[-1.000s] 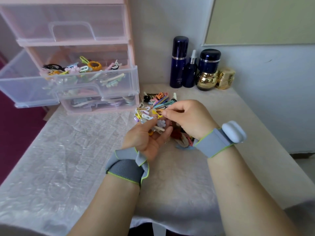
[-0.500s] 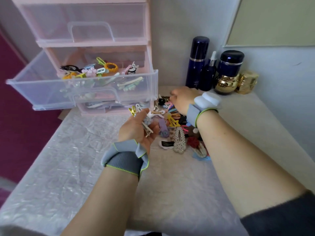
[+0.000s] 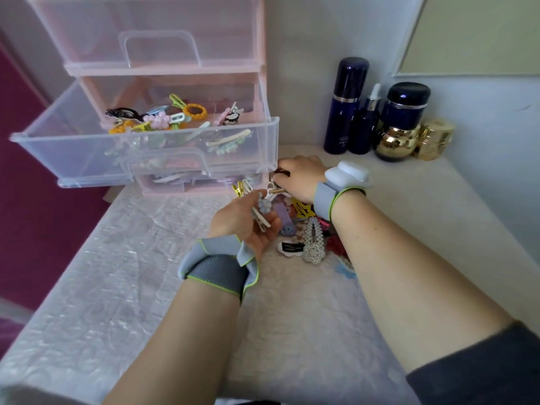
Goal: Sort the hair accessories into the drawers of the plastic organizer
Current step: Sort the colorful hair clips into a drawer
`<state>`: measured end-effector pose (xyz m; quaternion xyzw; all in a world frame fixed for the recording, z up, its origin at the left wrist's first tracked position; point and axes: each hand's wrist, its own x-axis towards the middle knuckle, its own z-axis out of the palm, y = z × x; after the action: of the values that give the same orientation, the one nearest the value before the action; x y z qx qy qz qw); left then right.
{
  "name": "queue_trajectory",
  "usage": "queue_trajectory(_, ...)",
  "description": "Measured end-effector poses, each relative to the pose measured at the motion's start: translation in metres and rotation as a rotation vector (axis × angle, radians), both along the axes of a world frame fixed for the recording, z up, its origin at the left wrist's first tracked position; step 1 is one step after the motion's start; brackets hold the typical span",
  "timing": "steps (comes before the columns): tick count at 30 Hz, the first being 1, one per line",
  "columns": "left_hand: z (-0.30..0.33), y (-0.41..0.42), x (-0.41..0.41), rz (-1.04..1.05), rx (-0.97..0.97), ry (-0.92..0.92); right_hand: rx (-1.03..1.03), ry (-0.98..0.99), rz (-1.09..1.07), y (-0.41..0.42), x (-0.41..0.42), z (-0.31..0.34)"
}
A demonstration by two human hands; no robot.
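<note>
The left hand [image 3: 247, 222] is held palm up over the white crinkly worktop [image 3: 117, 273], and its fingers [image 3: 270, 226] curl round a small bunch of hair clips [image 3: 257, 206], with a pale blue flower clip and a yellow clip among them. The right hand [image 3: 298, 178] reaches to the far end of the pile of hair accessories [image 3: 304, 229], just beside the front corner of the open drawer. Its fingers bend down onto a dark little clip [image 3: 282, 172], but they are partly hidden, so you cannot tell if they truly pinch it.

The pile lies on the worktop between the two arms. A long clip covered in white pearls [image 3: 313, 239] is in it, next to a purple clip and a yellow star clip.

The pink plastic organizer with see-through drawers [image 3: 163, 33] stands at the back left. Its middle drawer [image 3: 146, 147] is pulled far out and holds many clips, like an orange sunflower one and a pink flower one. The top drawer is pushed in. The bottom drawer has some clips too.

Three dark blue bottles [image 3: 346, 103] and two shiny gold jars [image 3: 399, 143] stand by the wall at the back right
</note>
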<state>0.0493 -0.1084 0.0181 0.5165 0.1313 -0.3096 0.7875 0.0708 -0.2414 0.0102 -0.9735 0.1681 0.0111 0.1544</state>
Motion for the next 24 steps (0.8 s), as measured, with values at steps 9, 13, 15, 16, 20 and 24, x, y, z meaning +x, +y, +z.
queue_trajectory(9, -0.002, 0.013, -0.018, 0.026, -0.029, -0.023, 0.051, -0.013, 0.075, 0.022, -0.044, 0.006)
queue_trajectory(13, -0.002, 0.024, -0.026, 0.071, -0.064, -0.046, 0.028, -0.009, 0.086, 0.034, -0.061, 0.001)
queue_trajectory(15, -0.001, 0.030, -0.031, 0.087, -0.089, -0.048, 0.012, -0.004, 0.108, 0.043, -0.070, -0.002)
queue_trajectory(16, -0.001, 0.032, -0.033, 0.093, -0.092, -0.051, 0.002, -0.002, 0.119, 0.046, -0.074, -0.002)
queue_trajectory(20, -0.002, 0.038, -0.035, 0.108, -0.101, -0.059, -0.013, 0.000, 0.172, 0.055, -0.084, -0.003)
queue_trajectory(24, -0.002, 0.047, -0.039, 0.106, -0.166, -0.053, 0.106, -0.096, 0.211, 0.063, -0.105, -0.001)
